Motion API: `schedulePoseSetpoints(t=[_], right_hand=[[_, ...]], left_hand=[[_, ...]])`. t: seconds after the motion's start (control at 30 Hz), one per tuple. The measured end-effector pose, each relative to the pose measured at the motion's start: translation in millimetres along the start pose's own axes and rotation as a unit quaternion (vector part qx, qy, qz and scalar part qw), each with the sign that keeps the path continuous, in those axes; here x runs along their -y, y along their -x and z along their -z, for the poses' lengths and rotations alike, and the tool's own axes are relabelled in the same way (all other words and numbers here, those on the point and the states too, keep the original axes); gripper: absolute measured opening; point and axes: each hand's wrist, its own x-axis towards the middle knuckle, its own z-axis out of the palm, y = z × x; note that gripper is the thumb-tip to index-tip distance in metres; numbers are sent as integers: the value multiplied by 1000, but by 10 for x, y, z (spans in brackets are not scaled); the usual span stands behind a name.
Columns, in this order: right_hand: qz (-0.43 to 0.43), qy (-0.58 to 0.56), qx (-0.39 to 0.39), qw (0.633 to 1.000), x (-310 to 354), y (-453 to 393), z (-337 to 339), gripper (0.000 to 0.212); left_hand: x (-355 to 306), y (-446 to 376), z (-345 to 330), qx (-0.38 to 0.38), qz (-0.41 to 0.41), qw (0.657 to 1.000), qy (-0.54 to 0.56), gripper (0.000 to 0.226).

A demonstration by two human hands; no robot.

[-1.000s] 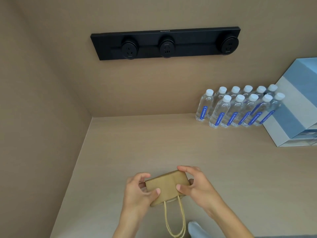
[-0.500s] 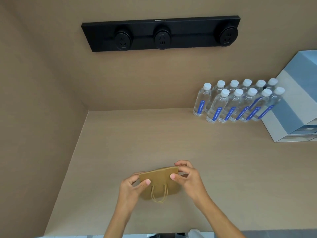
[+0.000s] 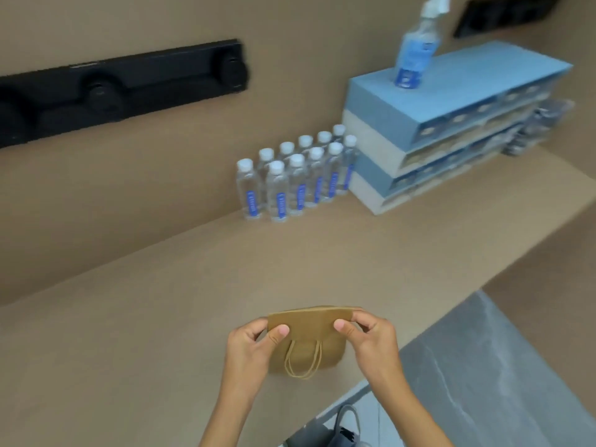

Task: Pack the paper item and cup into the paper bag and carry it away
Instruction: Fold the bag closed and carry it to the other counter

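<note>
Brown kraft paper bag (image 3: 309, 337) sits low in the centre of the frame, held above the tan counter (image 3: 161, 317) between your two hands. Your left hand (image 3: 250, 346) pinches its upper left corner, thumb on the near face; your right hand (image 3: 371, 340) pinches the upper right corner the same way. Its twisted handles (image 3: 303, 359) hang down the near face. Water bottles (image 3: 296, 175) stand in a cluster at the centre against the wall, just beside stacked blue and white drawer units (image 3: 435, 124) at the upper right, with a spray bottle (image 3: 416, 53) on top.
</note>
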Motion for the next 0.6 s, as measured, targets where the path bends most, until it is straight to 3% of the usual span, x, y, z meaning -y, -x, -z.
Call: schedulePoseSetpoints(t=[0.13, 0.23, 0.43, 0.6], right_hand=[[17, -8, -140, 990, 38, 172, 880, 26], [22, -12, -219, 975, 51, 231, 1518, 30], [42, -28, -332, 942, 120, 190, 2926, 30], [52, -31, -393, 918, 227, 131, 4076, 22]], left_hand=[[-244, -199, -913, 136, -20, 990, -26, 11], [-382, -295, -1671, 216, -32, 975, -43, 24], [-630, -402, -3338, 297, -51, 952, -45, 34], [-803, -390, -4625, 357, -56, 932, -31, 28]])
